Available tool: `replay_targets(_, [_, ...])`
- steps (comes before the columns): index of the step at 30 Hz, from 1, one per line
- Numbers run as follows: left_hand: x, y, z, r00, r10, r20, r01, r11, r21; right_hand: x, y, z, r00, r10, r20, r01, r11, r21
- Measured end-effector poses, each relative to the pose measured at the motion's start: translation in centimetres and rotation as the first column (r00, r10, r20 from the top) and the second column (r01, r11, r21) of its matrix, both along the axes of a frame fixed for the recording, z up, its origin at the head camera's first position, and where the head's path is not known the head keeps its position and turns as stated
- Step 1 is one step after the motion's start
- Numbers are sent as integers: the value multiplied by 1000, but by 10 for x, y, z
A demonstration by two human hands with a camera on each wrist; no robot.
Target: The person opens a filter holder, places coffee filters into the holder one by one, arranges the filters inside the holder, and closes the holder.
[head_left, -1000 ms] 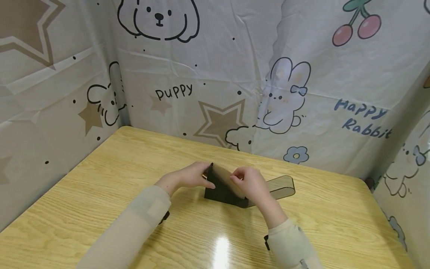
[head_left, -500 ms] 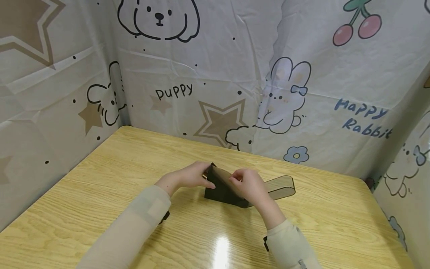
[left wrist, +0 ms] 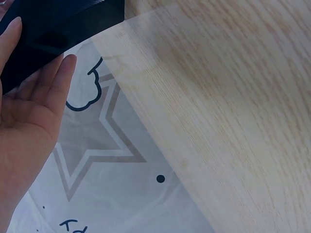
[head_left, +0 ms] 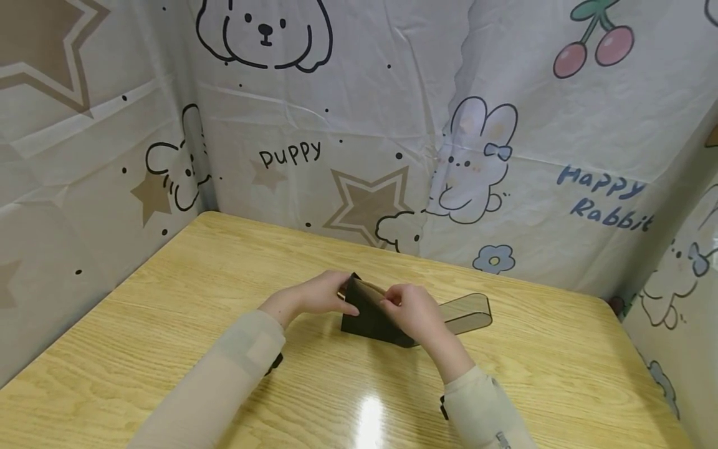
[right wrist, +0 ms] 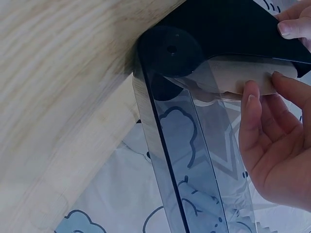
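Note:
A black box [head_left: 370,318] with slanted sides stands on the table, its clear hinged lid [head_left: 471,315] swung down to the right. My left hand [head_left: 321,294] grips the box's left end, thumb on the near side and fingers behind; in the left wrist view the fingers of this hand [left wrist: 29,121] lie under the black wall. Tan paper with a rounded edge [right wrist: 238,75] sits in the box's open side. My right hand [head_left: 417,312] pinches the paper's edge between thumb and fingertips, as the right wrist view shows. The inside of the box is mostly hidden.
The wood-grain table [head_left: 252,255] extends around the box. Behind it and at both sides hang pale cloth walls [head_left: 359,125] with cartoon prints, meeting the table at its edges. A light reflection shines on the tabletop near the front.
The tan paper has sunk lower into the black box, less of it showing above the wall. My right hand has moved slightly down and left with it; the left hand stays in place.

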State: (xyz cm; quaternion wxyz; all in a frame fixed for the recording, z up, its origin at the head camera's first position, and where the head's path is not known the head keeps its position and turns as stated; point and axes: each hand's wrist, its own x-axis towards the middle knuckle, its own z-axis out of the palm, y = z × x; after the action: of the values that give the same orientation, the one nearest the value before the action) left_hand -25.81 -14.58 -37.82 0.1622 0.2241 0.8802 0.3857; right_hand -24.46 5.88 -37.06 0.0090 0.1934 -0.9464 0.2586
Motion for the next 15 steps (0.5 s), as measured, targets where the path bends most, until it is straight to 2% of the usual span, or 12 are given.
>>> replay_targets(9, [1,1,0,1000,19,10,-19,1000,-10,5,12,12,998,-63,21,62,998,12])
replay_targets(15, [2,0,-1,1000,20,11,-20,1000,-6,11,38,29,992,-117,-43,118,993,16])
